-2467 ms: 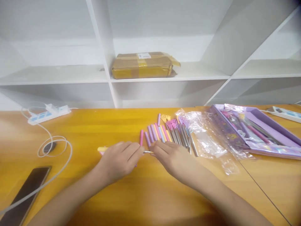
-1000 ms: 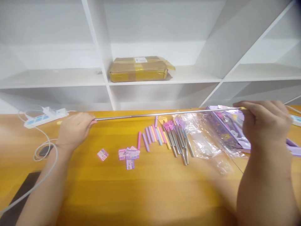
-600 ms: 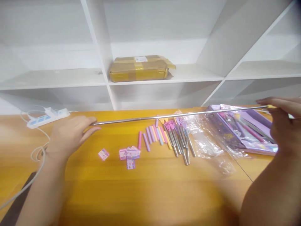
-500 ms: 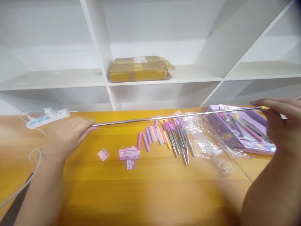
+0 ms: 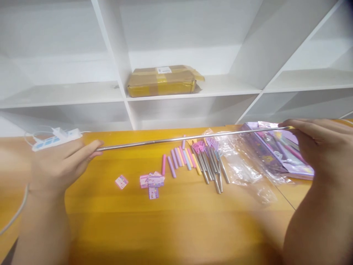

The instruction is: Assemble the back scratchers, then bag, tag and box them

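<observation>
A long, thin metal rod (image 5: 176, 139) stretches between both hands above the table. My left hand (image 5: 74, 162) pinches its left end, fingers closed. At the yellow-tipped right end, my right hand (image 5: 317, 143) is closed on the rod, the fingertips partly hidden. Below the rod lie several metal sticks (image 5: 213, 165) with pink, purple and orange hand-shaped heads. Beside them are several short coloured tubes (image 5: 176, 158), pink, purple, yellow and blue. Small printed cards (image 5: 154, 181) overlap in a pile, and a single card (image 5: 121, 182) lies to their left.
Clear plastic wrapping (image 5: 242, 165) lies right of the sticks, against an open purple box (image 5: 267, 158) with pens or sticks inside. A white power strip (image 5: 57, 139) with cables stands at the back left. Behind the table, a taped cardboard package (image 5: 162, 81) sits in white shelving (image 5: 193, 98).
Both hands and the rod have shifted to the left, the left hand also slightly down. The rod stays held at both ends. Things on the table look unmoved.
</observation>
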Demonstrator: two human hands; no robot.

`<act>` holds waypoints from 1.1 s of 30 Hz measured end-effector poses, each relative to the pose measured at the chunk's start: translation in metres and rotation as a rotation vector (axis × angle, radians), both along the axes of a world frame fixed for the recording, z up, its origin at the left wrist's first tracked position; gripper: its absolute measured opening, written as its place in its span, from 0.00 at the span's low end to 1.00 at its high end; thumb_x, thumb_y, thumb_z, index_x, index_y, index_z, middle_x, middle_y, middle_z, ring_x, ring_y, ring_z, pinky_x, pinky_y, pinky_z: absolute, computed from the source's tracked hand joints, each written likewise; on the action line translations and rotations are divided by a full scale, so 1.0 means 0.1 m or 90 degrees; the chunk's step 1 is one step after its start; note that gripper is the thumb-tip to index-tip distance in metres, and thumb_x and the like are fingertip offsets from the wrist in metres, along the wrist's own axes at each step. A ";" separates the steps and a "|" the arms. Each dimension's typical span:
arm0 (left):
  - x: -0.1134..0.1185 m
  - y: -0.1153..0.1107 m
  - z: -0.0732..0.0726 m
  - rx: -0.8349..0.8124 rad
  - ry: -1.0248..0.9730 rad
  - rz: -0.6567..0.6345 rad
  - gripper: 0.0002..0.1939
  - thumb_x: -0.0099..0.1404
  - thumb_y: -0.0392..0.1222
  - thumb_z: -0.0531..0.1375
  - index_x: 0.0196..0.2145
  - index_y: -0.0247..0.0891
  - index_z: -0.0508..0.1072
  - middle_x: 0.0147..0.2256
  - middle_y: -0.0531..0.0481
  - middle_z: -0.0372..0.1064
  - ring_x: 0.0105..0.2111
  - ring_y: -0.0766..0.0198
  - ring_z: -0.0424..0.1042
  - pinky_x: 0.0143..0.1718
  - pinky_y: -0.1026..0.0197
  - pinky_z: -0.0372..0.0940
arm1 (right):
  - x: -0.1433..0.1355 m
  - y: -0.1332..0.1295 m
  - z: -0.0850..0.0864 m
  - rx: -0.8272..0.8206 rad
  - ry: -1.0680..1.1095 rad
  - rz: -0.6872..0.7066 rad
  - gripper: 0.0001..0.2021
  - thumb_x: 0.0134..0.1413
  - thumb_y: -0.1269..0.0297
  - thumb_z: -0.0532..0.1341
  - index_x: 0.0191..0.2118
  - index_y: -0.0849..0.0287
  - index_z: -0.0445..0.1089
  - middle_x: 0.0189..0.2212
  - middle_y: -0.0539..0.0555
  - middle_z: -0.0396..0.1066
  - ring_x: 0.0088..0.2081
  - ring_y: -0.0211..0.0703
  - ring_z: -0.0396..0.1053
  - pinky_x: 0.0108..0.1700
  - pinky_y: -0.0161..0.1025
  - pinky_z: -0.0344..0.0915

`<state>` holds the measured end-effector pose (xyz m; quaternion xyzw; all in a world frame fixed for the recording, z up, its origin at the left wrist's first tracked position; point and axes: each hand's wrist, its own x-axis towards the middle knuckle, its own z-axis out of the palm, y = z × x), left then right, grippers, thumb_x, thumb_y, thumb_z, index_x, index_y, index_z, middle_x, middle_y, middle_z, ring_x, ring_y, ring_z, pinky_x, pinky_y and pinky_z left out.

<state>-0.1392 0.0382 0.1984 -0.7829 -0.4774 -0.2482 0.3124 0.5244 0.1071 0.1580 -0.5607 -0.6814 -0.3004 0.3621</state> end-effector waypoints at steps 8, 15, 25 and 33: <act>1.15 -0.26 -0.39 0.016 0.103 -0.092 0.10 0.76 0.36 0.61 0.51 0.46 0.78 0.22 0.56 0.62 0.20 0.67 0.61 0.21 0.58 0.44 | -1.66 -0.48 0.08 -0.011 -0.213 0.377 0.07 0.72 0.73 0.61 0.46 0.59 0.77 0.35 0.54 0.79 0.37 0.42 0.73 0.39 0.42 0.63; 1.57 -0.44 -0.57 -0.035 0.073 -0.194 0.13 0.79 0.32 0.53 0.49 0.38 0.77 0.24 0.55 0.67 0.19 0.66 0.65 0.20 0.57 0.53 | -2.61 -1.02 -0.16 -0.139 -0.185 0.463 0.15 0.77 0.74 0.50 0.47 0.66 0.75 0.31 0.55 0.74 0.31 0.42 0.65 0.37 0.43 0.55; 1.53 -0.39 -0.61 -0.073 0.087 -0.175 0.08 0.79 0.39 0.58 0.48 0.37 0.77 0.24 0.57 0.68 0.21 0.66 0.67 0.22 0.57 0.51 | -2.52 -0.92 -0.20 -0.173 -0.183 0.486 0.12 0.77 0.74 0.52 0.49 0.65 0.74 0.31 0.52 0.72 0.33 0.41 0.66 0.38 0.43 0.55; 1.54 -0.39 -0.59 -0.100 0.077 -0.172 0.14 0.81 0.44 0.54 0.40 0.38 0.76 0.23 0.56 0.67 0.20 0.65 0.65 0.21 0.56 0.49 | -2.52 -0.93 -0.21 -0.219 -0.178 0.490 0.10 0.77 0.73 0.53 0.48 0.63 0.73 0.32 0.51 0.70 0.34 0.42 0.66 0.38 0.42 0.56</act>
